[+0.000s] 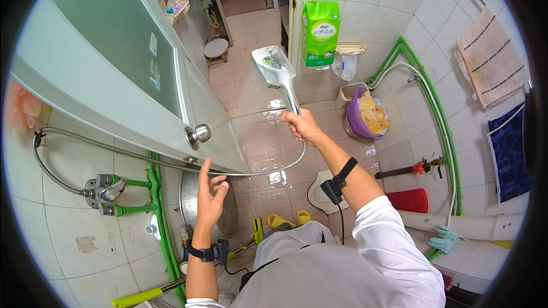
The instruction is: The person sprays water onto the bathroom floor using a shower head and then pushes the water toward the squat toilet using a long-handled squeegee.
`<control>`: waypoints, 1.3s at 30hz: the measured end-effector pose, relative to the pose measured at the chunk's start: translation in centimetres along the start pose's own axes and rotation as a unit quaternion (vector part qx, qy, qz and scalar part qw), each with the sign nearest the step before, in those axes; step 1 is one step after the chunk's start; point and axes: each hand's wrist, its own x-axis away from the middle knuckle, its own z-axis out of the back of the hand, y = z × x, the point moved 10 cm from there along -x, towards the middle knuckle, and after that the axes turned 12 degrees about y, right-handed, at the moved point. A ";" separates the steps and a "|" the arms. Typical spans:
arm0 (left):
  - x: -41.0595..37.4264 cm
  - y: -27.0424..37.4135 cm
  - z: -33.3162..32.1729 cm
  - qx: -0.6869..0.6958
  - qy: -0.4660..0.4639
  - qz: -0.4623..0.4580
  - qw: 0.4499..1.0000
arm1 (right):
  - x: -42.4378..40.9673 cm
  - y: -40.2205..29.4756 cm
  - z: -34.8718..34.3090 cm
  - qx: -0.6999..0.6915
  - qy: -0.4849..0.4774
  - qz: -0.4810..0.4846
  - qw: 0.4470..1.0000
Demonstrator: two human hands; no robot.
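My right hand (303,126) grips the chrome handle of a handheld shower head (274,66). Faint streaks of water come off the left side of its head, towards the door. From the handle a metal shower hose (265,174) loops left across the door to a chrome mixer tap (100,191) on the left wall. My left hand (210,200) is raised with its fingers apart, holding nothing. Its index finger overlaps the hose in view; whether they touch I cannot tell. The pink tiled floor (263,137) in front of me is wet and shiny.
A white door (205,81) with a round knob (201,133) stands ajar at left. Beside my left hand is a large metal basin (227,211). A squat toilet (319,192), a purple basket (355,115) with yellow cloths, and green pipes (445,137) lie right.
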 end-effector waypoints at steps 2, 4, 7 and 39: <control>-1.1 0.6 0.6 -0.026 0.023 -0.020 0.999 | 0.1 -0.7 -0.7 -0.001 0.000 0.012 1.000; -2.1 -0.3 1.1 -0.046 0.023 -0.002 0.999 | -0.1 -1.0 -0.9 -0.005 0.002 0.020 1.000; -2.3 1.4 1.1 -0.059 0.039 -0.021 0.997 | -0.8 -1.3 -0.9 -0.005 0.008 0.026 1.000; -2.9 -1.1 9.5 -0.023 0.113 -0.020 0.993 | -4.9 -8.4 1.8 0.146 0.181 0.124 0.965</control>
